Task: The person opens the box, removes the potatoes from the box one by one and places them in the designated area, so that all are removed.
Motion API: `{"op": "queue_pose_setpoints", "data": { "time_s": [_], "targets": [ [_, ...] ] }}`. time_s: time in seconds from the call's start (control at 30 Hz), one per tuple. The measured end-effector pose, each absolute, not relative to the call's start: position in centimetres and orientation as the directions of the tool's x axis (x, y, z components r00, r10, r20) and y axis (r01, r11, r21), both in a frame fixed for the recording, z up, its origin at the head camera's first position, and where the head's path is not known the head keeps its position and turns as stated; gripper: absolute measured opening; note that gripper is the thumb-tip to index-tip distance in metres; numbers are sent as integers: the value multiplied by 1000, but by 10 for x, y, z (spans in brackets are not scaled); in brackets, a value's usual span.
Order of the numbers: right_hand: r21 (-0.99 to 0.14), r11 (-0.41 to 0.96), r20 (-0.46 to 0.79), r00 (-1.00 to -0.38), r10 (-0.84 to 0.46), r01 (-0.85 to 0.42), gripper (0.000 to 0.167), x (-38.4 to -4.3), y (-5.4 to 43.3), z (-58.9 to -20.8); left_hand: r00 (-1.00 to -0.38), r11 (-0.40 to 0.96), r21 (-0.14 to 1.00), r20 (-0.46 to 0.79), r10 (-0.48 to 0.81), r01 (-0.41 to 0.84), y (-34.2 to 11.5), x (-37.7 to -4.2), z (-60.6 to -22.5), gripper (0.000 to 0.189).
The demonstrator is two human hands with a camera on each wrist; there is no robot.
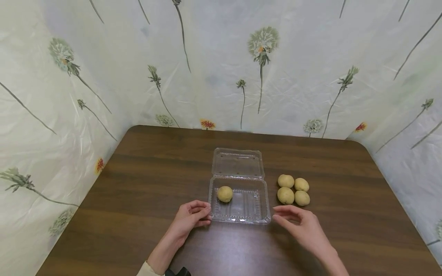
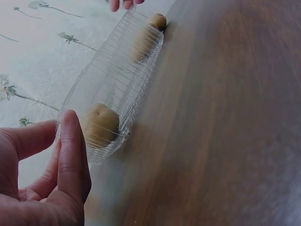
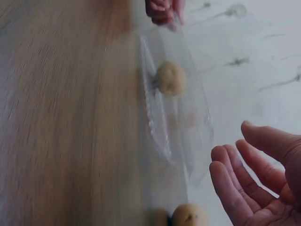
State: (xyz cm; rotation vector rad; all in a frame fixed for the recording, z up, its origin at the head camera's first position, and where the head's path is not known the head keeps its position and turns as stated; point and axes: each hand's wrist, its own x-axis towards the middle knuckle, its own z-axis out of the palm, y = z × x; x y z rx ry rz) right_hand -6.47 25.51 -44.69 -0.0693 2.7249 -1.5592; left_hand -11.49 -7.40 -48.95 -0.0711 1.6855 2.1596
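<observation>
A clear plastic clamshell container (image 1: 246, 205) lies on the table with its lid (image 1: 237, 164) folded back, away from the person. One potato (image 1: 225, 194) sits inside, toward the left wall. My left hand (image 1: 189, 219) pinches the container's left rim near the front corner, thumb and fingers on the plastic (image 2: 110, 70). Just off the front right corner is my right hand (image 1: 304, 227), its fingers loosely bent, the thumb apart from them, and nothing between them. Several potatoes (image 1: 285, 195) stand grouped on the table beyond this hand, right of the container.
The dark wood-grain table (image 1: 159, 172) has rounded far corners. A pale plastic sheet (image 1: 207, 76) printed with dandelions and flowers hangs behind it and along both sides. A black strap-like item (image 1: 179, 271) shows by the left wrist.
</observation>
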Motion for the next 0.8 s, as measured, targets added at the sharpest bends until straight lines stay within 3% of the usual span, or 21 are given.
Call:
{"op": "queue_pose_setpoints", "data": {
  "time_s": [0.43,0.8],
  "targets": [
    [-913,368,143,-983,-113,-175,24,-75,228,-444,-919,-204,919,-273,283,-336,-75,-115,-491,34],
    [-915,364,120,-980,-160,-171,25,-84,213,-444,-919,-202,922,-264,292,-329,-76,-115,-490,30]
  ]
}}
